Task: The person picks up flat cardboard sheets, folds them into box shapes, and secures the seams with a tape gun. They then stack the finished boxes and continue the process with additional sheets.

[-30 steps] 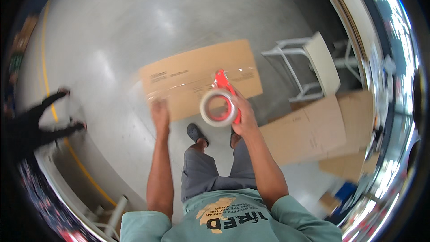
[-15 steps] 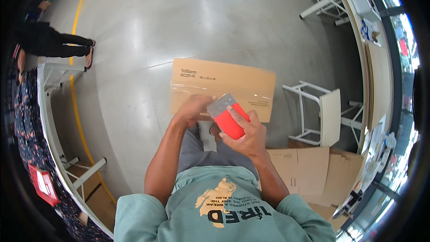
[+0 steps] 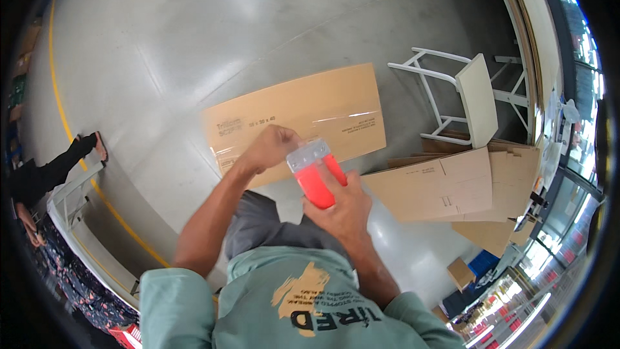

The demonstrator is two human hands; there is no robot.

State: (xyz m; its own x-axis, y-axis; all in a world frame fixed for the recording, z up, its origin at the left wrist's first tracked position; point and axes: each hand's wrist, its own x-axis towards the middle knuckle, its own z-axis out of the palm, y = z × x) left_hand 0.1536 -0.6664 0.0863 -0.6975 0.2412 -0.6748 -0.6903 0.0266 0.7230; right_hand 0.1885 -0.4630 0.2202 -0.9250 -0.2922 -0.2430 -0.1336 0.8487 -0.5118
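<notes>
My right hand is wrapped round a red hand tool with a flat grey head that shows small round spots like screws. Its thumb and fingers lie along the red body, and the grey end points away from me. Close by the grey head, my left hand is curled with its fingertips pinched together; whatever lies between them is too small to make out. Beyond and below both hands is a brown cardboard box, closed, with clear tape across its top. Part of its near side is hidden by my hands.
On the right, a white-framed stool lies on its side. Flattened cardboard sheets are stacked at the near right. A long bench runs along the right edge. At far left, a person in dark trousers stands by a white-framed table.
My view has turned, so the box appears tilted and shifted left. The left hand has lifted slightly away from the tool's grey end. The right hand keeps hold of the red tool.
</notes>
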